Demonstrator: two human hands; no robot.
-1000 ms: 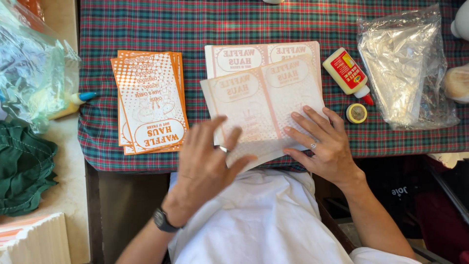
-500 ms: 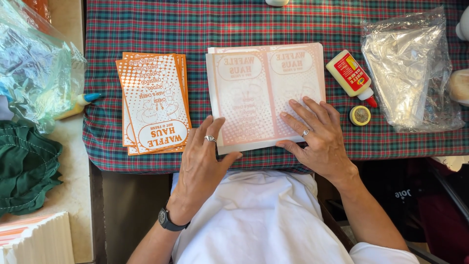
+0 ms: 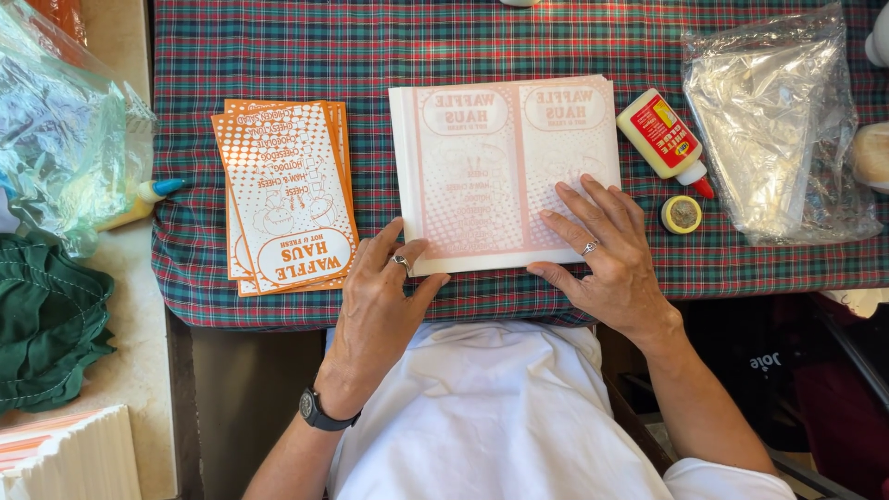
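We see the stack of pale printed sheets (image 3: 505,171) lying flat near the desk's front edge, long axis left to right, with the left hand (image 3: 380,287) pressing its near-left corner and the right hand (image 3: 602,250) spread flat on its near-right part, neither hand gripping anything.

Hands: two, the left hand (image 3: 378,294) at 6 o'clock and the right hand (image 3: 602,248) at 4 o'clock.
Rings: two, one on each hand.
Wristwatch (image 3: 318,413): one, at 7 o'clock.
Paper stacks on the plaid cloth (image 3: 278,46): two, a pale stack (image 3: 491,157) at centre and an orange stack (image 3: 287,199) at 9 o'clock; sheet count in each cannot be told.
Glue bottles: two, one (image 3: 662,137) at 2 o'clock and one (image 3: 139,202) at 9 o'clock.
Small round cap (image 3: 682,214): one, at 3 o'clock.
Clear plastic bags: two, one (image 3: 778,130) at 2 o'clock and one (image 3: 60,130) at 10 o'clock.
Green cloth (image 3: 46,319): one, at 8 o'clock.
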